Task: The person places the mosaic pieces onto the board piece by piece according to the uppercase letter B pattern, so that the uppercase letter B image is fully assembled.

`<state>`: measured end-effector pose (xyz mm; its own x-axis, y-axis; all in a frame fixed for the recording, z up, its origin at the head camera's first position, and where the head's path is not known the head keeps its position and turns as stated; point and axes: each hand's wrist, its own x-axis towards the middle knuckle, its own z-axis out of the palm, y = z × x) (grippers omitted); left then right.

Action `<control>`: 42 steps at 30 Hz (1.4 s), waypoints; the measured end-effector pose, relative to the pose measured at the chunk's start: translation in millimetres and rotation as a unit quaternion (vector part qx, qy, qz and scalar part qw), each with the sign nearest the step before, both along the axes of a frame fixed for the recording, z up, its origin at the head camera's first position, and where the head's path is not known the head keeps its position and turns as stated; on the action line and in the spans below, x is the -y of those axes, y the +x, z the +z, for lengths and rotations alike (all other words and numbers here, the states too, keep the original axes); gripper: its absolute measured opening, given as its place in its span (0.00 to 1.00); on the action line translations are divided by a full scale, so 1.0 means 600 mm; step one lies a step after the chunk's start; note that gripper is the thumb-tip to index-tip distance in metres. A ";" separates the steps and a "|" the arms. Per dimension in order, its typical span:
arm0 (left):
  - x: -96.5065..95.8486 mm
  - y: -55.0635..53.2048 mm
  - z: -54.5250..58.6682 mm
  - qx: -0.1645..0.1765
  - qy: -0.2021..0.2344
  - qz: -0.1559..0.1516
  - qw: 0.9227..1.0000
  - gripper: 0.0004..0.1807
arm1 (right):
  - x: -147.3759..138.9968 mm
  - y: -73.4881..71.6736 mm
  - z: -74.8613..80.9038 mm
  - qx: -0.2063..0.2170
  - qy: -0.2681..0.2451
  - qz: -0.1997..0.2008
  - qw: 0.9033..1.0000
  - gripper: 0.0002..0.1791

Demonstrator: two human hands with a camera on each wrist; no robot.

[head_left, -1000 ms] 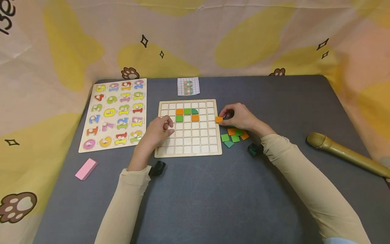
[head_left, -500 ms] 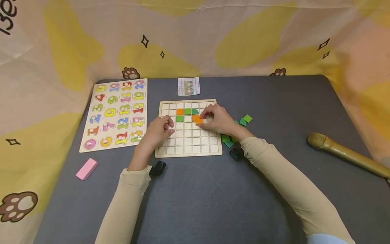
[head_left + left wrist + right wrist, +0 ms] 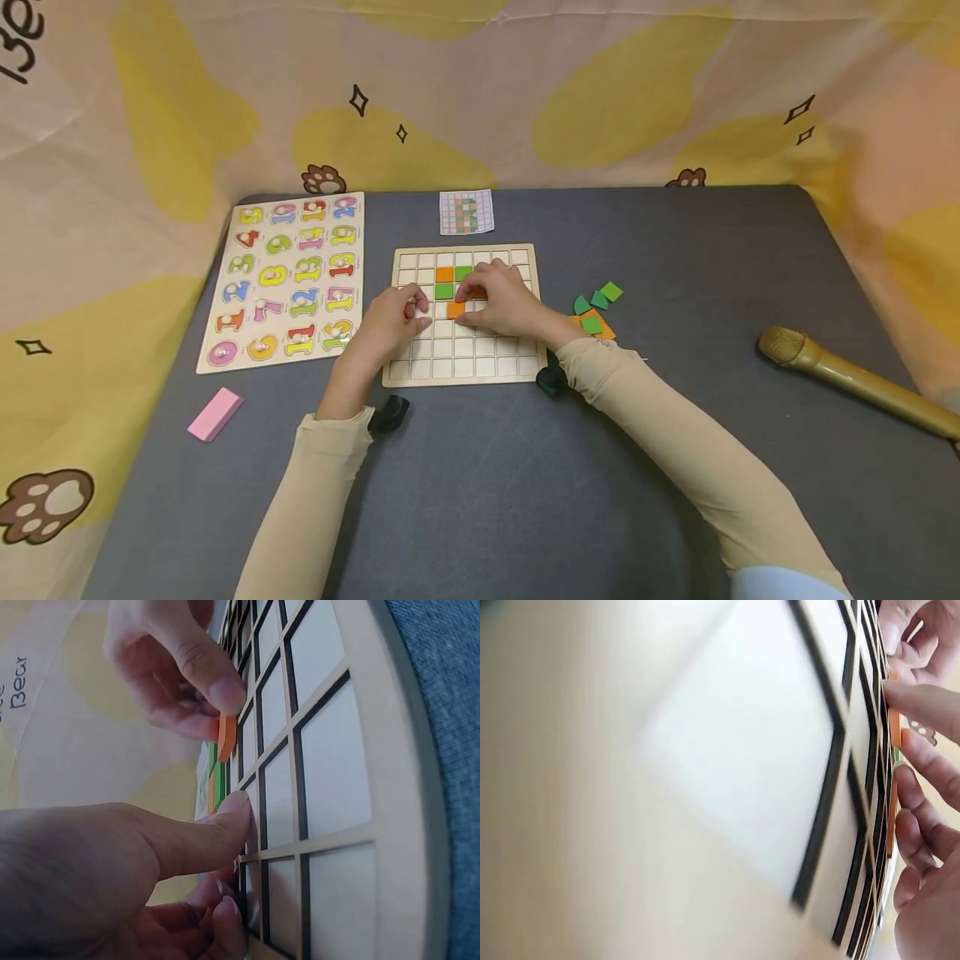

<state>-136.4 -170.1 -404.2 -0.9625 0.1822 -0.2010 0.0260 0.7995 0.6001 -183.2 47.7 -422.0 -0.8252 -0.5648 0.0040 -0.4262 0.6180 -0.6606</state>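
My right hand [image 3: 501, 300] is over the middle of the wooden grid board [image 3: 465, 372], its thumb and fingertips pinching an orange square tile [image 3: 455, 310]. In the left wrist view that orange tile [image 3: 226, 739] stands tilted at the grid surface. An orange tile [image 3: 444, 273] and a green tile [image 3: 444, 291] lie in cells just left of it, with another green tile [image 3: 462, 273] in the top row. My right fingers cover the rest of the laid tiles. At the board's left side rests my left hand [image 3: 388, 323], fingers loosely curled and thumb [image 3: 236, 814] touching the grid, holding nothing.
Loose green and orange tiles [image 3: 592, 323] lie right of the board. Behind it is a small pattern card [image 3: 467, 212]. A number puzzle board [image 3: 281, 287] and a pink block [image 3: 215, 414] are at left, a gold microphone [image 3: 847, 375] at right.
My right hand has carried the orange tile leftward from beside the loose pile, over the board's right edge, to the middle of the grid. My left hand has stayed in place.
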 end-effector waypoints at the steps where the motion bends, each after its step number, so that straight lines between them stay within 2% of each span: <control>1: 0.000 0.000 0.000 0.000 0.001 -0.001 1.000 0.07 | 0.002 0.000 0.000 0.001 0.003 -0.001 1.000 0.12; 7: 0.000 0.001 0.001 -0.001 0.000 -0.001 1.000 0.07 | 0.009 0.001 0.003 0.008 0.008 -0.007 1.000 0.13; 16: 0.000 0.001 0.002 0.003 -0.001 -0.001 1.000 0.07 | 0.024 0.006 0.009 0.022 -0.024 0.001 0.999 0.11; 21: -0.001 0.001 0.001 0.004 0.000 -0.003 1.000 0.07 | 0.030 0.009 0.011 0.014 -0.010 -0.005 1.000 0.09; 28: 0.000 0.001 0.001 -0.002 0.002 -0.004 1.000 0.07 | 0.040 0.011 0.012 0.007 0.008 -0.043 0.999 0.08; 34: 0.000 0.000 -0.001 -0.008 0.001 -0.009 1.000 0.06 | 0.045 0.016 0.014 0.005 0.026 -0.044 0.999 0.08; 42: 0.002 0.000 -0.003 -0.009 0.004 -0.007 1.000 0.07 | 0.048 0.018 0.012 0.008 0.017 -0.039 0.999 0.06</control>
<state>-136.4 -171.4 -405.9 -0.9633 0.1972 -0.1822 0.0481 0.7945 0.6054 -172.4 18.7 -414.6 -0.8665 -0.4984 -0.0279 -0.3650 0.6708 -0.6456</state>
